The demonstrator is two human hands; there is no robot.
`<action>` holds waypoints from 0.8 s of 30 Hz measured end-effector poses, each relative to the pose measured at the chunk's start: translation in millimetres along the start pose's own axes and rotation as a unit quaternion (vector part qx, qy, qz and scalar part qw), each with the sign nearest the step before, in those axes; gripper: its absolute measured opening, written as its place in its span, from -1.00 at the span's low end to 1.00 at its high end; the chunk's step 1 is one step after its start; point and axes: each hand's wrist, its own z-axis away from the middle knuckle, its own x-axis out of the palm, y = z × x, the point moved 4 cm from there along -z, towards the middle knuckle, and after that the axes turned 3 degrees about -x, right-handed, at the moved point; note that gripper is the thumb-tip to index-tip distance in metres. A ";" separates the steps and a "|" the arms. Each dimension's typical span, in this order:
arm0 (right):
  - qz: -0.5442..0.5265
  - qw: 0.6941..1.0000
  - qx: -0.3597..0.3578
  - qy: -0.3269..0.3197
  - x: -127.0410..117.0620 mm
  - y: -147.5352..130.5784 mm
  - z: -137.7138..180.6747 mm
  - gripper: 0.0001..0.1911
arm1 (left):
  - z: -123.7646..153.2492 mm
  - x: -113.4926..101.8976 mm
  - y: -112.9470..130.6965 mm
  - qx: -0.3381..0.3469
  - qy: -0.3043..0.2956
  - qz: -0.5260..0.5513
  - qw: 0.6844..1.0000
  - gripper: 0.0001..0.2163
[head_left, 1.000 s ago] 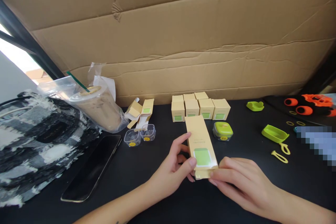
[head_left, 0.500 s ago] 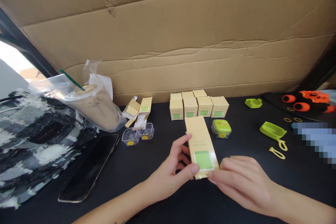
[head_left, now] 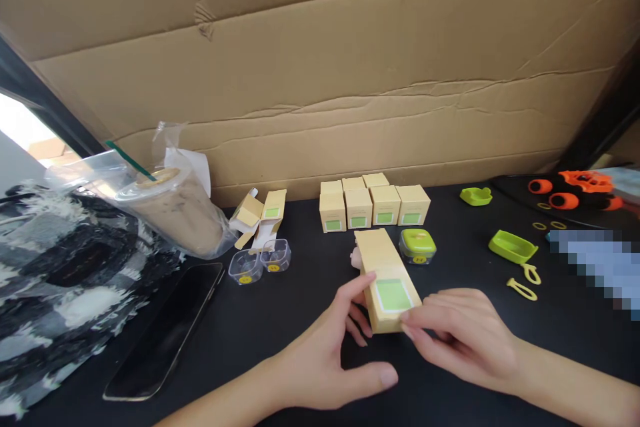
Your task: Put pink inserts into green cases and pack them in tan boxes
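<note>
A pale yellow cardboard box with a green square printed on it lies in front of me, its near end facing me. My right hand pinches the box's near right corner between thumb and fingers. On the left side, my left hand rests its index fingertip on the box's edge, other fingers curled beside it. Its thumb is stretched well away from the box. A small pinkish thing pokes out at the box's far left, mostly hidden. Just beyond sits a clear container with a green lid.
Several closed yellow boxes stand by the cardboard wall. Leftward are two clear cups, an opened box, a phone and a bagged drink. Rightward lie green trays, yellow clips and orange parts.
My left thumb has come off the box and spread out toward me. The box has tipped so that its near end face shows. My right hand keeps its pinch on the corner.
</note>
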 end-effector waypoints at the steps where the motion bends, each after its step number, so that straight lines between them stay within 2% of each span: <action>1: 0.005 1.000 -0.008 -0.001 -1.1 -0.4 -0.7 -0.85 | -0.2 -0.3 0.6 0.011 0.009 0.017 1.000 -0.22; 5: 0.042 0.995 -0.072 -0.062 2.2 -9.1 -2.9 -0.84 | -4.0 -7.2 0.0 0.027 0.084 0.098 0.991 -0.16; 7: -0.020 0.993 -0.058 -0.102 5.4 -9.9 -3.3 -0.83 | -6.5 -10.3 0.7 0.029 0.088 0.058 0.994 -0.26; 9: -0.100 0.989 -0.009 -0.109 4.0 -4.8 -3.9 -0.82 | -7.8 -13.0 2.9 0.037 0.079 -0.001 0.996 -0.36; 11: -0.107 0.991 0.043 -0.068 -5.0 6.6 -5.3 -0.79 | -7.4 -14.8 6.2 0.048 0.074 -0.050 0.995 -0.37; 14: -0.008 0.993 0.117 0.023 -27.0 32.5 -7.6 -0.79 | -4.3 -15.5 11.5 0.055 0.086 -0.124 0.987 -0.33; 16: 0.048 0.985 0.157 0.049 -38.0 51.1 -8.0 -0.82 | -2.0 -14.1 13.9 0.066 0.089 -0.167 0.980 -0.33; 18: 0.094 0.977 0.193 0.015 -39.8 68.9 -6.1 -0.74 | -0.4 -11.9 14.2 0.086 0.083 -0.182 0.976 -0.31; 21: 0.121 0.958 0.247 -0.084 -30.5 90.2 3.9 -0.45 | -0.1 -8.9 10.2 0.101 0.068 -0.169 0.978 -0.28; 24: 0.100 0.949 0.273 -0.120 -21.8 99.9 15.2 -0.46 | -1.4 -6.8 6.4 0.103 0.057 -0.153 0.981 -0.28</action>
